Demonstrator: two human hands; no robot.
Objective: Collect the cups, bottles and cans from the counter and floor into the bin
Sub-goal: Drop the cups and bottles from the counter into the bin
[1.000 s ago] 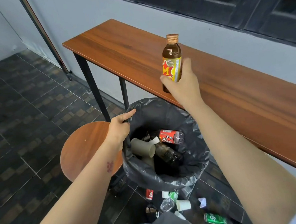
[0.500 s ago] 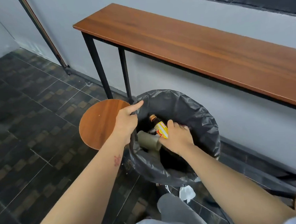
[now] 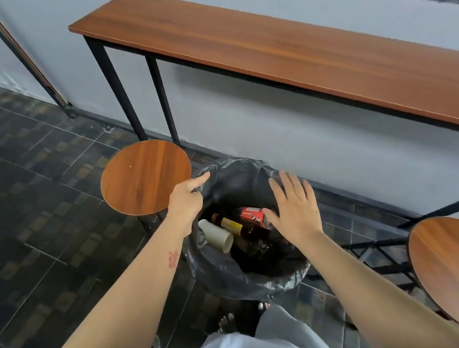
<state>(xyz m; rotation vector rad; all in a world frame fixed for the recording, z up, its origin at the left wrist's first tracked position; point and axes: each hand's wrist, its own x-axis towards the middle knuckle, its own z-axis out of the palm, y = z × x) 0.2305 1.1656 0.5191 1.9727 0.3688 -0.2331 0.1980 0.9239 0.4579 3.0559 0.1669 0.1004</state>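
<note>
From the head view, we're looking straight down into the bin [image 3: 245, 280], its black liner bunched over the rim. Our left hand [image 3: 185, 200] is on the near-left rim, fingers curled around the liner's edge with the forefinger pointing out along it, so that one is pinching the bag, not carrying anything. Our right hand [image 3: 292, 210] hovers flat over the opening, fingers spread wide and holding nothing. Below it the brown bottle [image 3: 233, 224] with the yellow label lies inside the bin on its side, long axis running from upper left to lower right, cap end toward the left hand. A white cup [image 3: 216, 235] lies tipped just beside it on the left, and a bottle with a red label [image 3: 253, 215] rests just under the right thumb. The counter [image 3: 296, 48] above shows bare wood as far as we can see, and two round stools [image 3: 145, 176] flank the bin. We judge the counter side done; anything on the floor is hidden behind the bin and our legs, so we can't tell what is left there. The free right hand looks the natural one to reach down next, while the left steadies the bag.
</note>
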